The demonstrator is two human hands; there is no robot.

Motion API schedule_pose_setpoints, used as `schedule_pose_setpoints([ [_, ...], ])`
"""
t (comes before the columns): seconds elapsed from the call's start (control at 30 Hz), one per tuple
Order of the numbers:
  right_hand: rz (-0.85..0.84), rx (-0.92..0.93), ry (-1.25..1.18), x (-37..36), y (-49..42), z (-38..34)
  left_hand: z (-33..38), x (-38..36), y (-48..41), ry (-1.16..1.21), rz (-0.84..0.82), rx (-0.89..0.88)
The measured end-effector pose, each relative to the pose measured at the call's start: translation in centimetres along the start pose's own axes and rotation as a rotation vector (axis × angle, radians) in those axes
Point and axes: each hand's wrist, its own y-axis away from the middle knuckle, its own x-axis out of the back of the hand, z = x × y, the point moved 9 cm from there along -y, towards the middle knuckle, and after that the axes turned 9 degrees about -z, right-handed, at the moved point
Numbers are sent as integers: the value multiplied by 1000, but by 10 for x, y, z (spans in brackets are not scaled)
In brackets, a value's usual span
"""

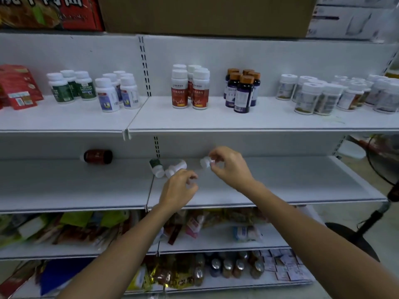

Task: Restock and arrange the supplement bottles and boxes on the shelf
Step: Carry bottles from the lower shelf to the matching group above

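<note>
Right hand [230, 167] pinches one white bottle [205, 162]; left hand [178, 190] curls, hold unclear; three bottles [174, 167] lie flat.

This is a shop: white metal shelving [216, 120] on slotted uprights [143, 65] carries supplement bottles [190, 89] grouped by kind with labels facing out, packets [71, 223] crowd the lower shelves, and cardboard cartons [205, 16] sit on top.
</note>
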Motion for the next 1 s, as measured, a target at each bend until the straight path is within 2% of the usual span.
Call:
schedule_pose_setpoints([
  [0.13, -228, -226, -30, -33, 10, 55, -27, -16, 2, -56, -114, 51],
  [0.23, -261, -325, -65, -48, 1, 87, -49, -32, -5, -86, -197, 44],
  [0.37, -254, -438, -99, -83, -18, 132, -84, -35, -29, -117, -142, 65],
  [0.43, -301, -468, -33, -103, -30, 151, -103, -33, -46, -172, -143, 78],
  [0.57, -353, -438, 166, -140, -53, 181, -142, -36, -86, -233, -170, 94],
  [0.7, -269, -335, 305, -159, -85, 197, -166, -47, -122, -229, -179, 97],
  [0.87, -400, -354, 487, -186, -105, 215, -182, -76, -141, -284, -329, 140],
  [1.0, -287, -272, 649, -193, -118, 207, -179, -76, -143, -264, -324, 110],
])
